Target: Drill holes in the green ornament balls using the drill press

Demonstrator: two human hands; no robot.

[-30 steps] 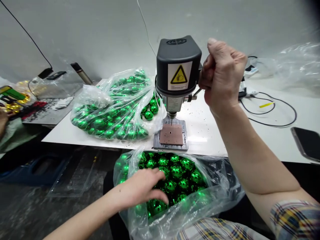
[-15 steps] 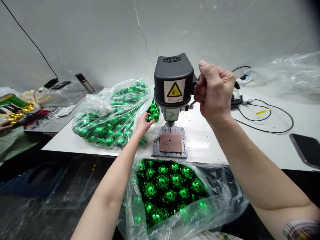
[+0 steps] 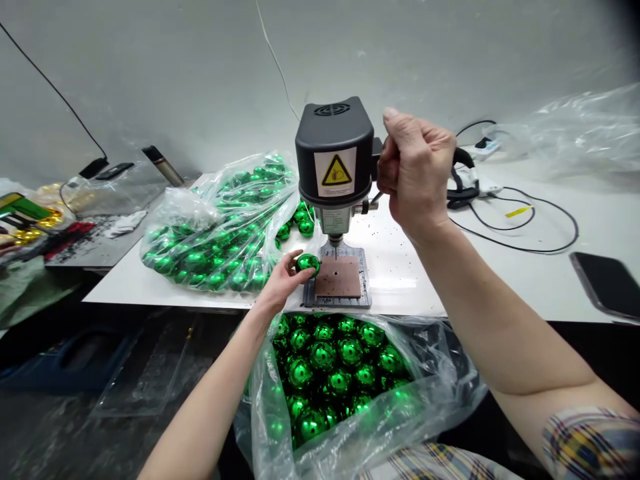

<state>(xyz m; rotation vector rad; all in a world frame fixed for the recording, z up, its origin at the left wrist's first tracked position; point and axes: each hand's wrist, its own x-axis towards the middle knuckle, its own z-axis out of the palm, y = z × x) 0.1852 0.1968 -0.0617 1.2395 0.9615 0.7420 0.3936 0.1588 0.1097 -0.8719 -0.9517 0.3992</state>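
Between its thumb and fingers my left hand (image 3: 284, 280) holds a shiny green ball (image 3: 307, 264), just left of the brown block (image 3: 340, 283) on the drill press base (image 3: 364, 293). The block has a small dark hole beneath the drill bit. My right hand (image 3: 417, 167) is closed round the lever at the right side of the black drill press (image 3: 335, 150); the fingers hide the grip. Behind my left hand, a clear bag (image 3: 220, 240) of green balls lies on the table. An open bag (image 3: 430, 400) full of green balls sits below the table's front edge.
A phone (image 3: 607, 283) lies at the right of the white table (image 3: 400, 293). Cables (image 3: 550, 248) and a black-and-white device (image 3: 463, 180) are behind my right arm. At left are a bottle (image 3: 163, 165), a white glove (image 3: 125, 225) and golden items (image 3: 37, 233).
My left hand has come out of the bag opening toward the block with a green ball. My right hand stays on the lever. The whole view has shifted slightly.
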